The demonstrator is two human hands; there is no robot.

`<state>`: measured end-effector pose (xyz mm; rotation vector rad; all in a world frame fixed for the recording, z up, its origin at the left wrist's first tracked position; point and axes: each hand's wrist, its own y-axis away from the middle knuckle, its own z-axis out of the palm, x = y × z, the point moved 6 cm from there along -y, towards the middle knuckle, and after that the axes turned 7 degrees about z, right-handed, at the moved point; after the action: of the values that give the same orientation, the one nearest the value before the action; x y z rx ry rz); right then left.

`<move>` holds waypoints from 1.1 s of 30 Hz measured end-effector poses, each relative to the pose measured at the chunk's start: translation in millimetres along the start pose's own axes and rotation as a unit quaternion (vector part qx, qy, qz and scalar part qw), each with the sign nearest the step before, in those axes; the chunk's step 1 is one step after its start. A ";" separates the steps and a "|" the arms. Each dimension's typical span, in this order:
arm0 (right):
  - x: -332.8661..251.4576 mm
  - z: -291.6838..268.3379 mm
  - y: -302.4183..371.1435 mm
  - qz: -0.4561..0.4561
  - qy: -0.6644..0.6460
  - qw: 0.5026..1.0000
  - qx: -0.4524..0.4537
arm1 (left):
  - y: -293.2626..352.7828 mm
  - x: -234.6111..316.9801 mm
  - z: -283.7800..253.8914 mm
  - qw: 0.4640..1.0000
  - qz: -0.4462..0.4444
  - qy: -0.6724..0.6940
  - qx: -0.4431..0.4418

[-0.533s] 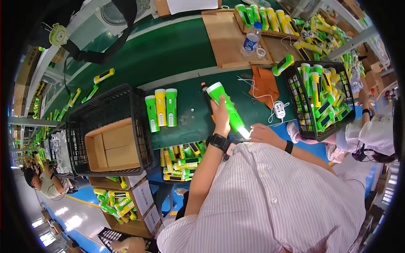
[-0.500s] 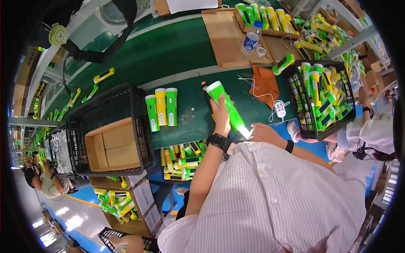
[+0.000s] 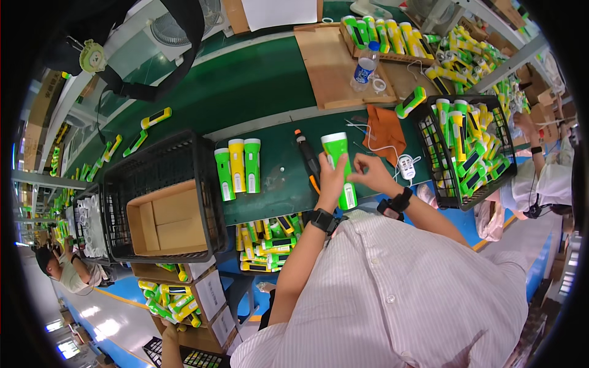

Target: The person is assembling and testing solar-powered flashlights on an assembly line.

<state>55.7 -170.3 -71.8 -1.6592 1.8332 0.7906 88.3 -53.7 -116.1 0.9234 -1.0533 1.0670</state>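
Green flashlight (image 3: 335, 147) gripped in left hand (image 3: 331, 181), best held steady; right hand (image 3: 375, 176) curled narrow beside flashlight, any grip unclear.

Left hand (image 3: 332, 183) gripped green flashlight (image 3: 335, 146), white head pointing away from body. Right hand (image 3: 373, 174) curled just beside it, contact unclear. Three flashlights (image 3: 236, 168), green, yellow, green, lined up leftward on green table (image 3: 282, 202). Dark driver (image 3: 308, 156) lay near left hand; orange cloth (image 3: 385, 127) beyond right. Black crate (image 3: 211, 190) stood far left, flashlight-filled black basket (image 3: 431, 156) right.
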 end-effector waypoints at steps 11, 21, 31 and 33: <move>143.1 38.4 -112.5 -0.104 0.186 0.967 0.137 | 21.2 -3.6 -25.0 0.978 -0.113 0.167 0.045; 99.9 7.6 -123.1 0.021 0.310 0.948 0.076 | 20.2 -17.2 -38.9 0.898 -0.199 0.383 0.087; -12.1 -25.8 -59.8 -0.078 -0.040 0.993 -0.073 | 8.1 -0.1 -1.4 0.955 -0.149 0.250 -0.050; -11.5 -28.9 -54.2 -0.087 -0.035 0.995 -0.045 | 8.0 2.7 2.1 0.965 -0.143 0.214 -0.057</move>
<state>110.5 -187.4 -47.4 -1.7952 1.6020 0.8555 80.5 -53.3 -112.3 0.6862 -0.5948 0.8994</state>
